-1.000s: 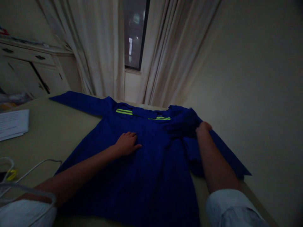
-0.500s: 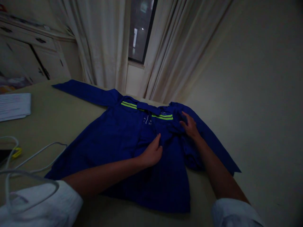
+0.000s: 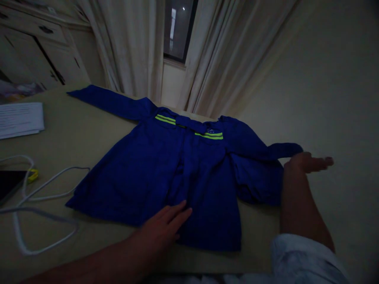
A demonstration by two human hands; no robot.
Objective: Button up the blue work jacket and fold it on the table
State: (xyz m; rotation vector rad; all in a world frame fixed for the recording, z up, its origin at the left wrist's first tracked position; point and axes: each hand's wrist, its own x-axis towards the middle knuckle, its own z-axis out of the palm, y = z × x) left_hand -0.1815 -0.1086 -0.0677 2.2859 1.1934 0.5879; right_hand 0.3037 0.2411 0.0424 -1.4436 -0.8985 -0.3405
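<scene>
A dark blue long-sleeved jacket [image 3: 142, 169] with yellow-green striped bands across its chest lies front up on the table. Over the lower front of the jacket, my left hand [image 3: 164, 225] has its fingers stretched out, holding nothing visible. My right hand [image 3: 309, 162] is at the far right, beside the raised end of the sleeve [image 3: 284, 150] on that side. Its fingers point right, extended and somewhat blurred, and the sleeve's end meets the hand near the wrist. The other sleeve [image 3: 109, 101] lies stretched out to the upper left.
Left on the table [image 3: 97, 136] are printed papers [image 3: 20, 120], a dark phone-like device [image 3: 12, 183] with a yellow part, and a looping white cable [image 3: 59, 197]. Behind stand curtains [image 3: 133, 47], a narrow window [image 3: 179, 29] and a cabinet [image 3: 44, 51]. A wall [image 3: 334, 98] rises at the right.
My right hand has moved from the jacket's shoulder out to the right, and the sleeve end there is now raised. My left hand has drawn back toward the jacket's lower edge.
</scene>
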